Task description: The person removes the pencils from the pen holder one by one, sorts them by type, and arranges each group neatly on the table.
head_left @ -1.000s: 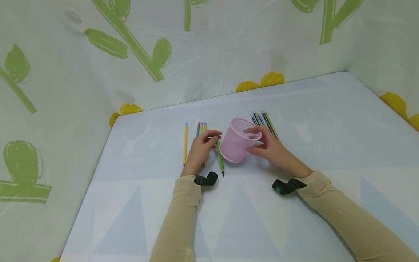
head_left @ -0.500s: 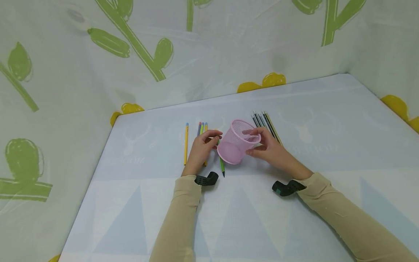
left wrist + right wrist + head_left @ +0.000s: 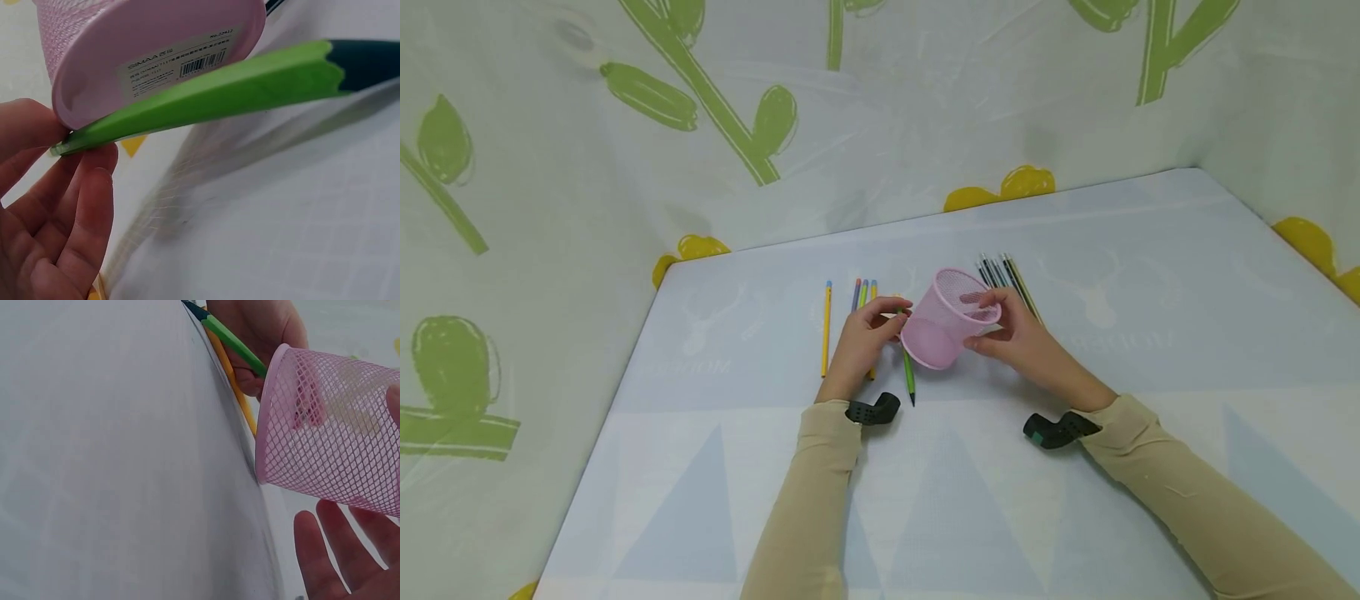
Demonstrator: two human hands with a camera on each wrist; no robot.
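Note:
A green pencil (image 3: 910, 379) is pinched between the thumb and fingers of my left hand (image 3: 861, 340), its dark tip pointing toward me. My right hand (image 3: 1021, 337) grips a pink mesh pen holder (image 3: 942, 325) by the rim, thumb outside and fingers reaching into the mouth. The holder is tilted, its mouth toward the upper right and its base toward my left hand. In the left wrist view the labelled base (image 3: 144, 62) lies right behind the green pencil (image 3: 212, 97); whether they touch I cannot tell. No pencil shows inside the mesh (image 3: 337, 431).
A yellow pencil (image 3: 827, 333) lies alone on the left. Several coloured pencils (image 3: 864, 292) lie partly hidden behind my left hand. Beyond the holder is a row of several dark pencils, with a golden one (image 3: 1024, 287) at its right. A leaf-patterned curtain (image 3: 865, 150) borders the table.
The pen holder has tipped further, its base swinging toward my left hand and over part of the green pencil, then rising slightly. My left hand has hardly moved.

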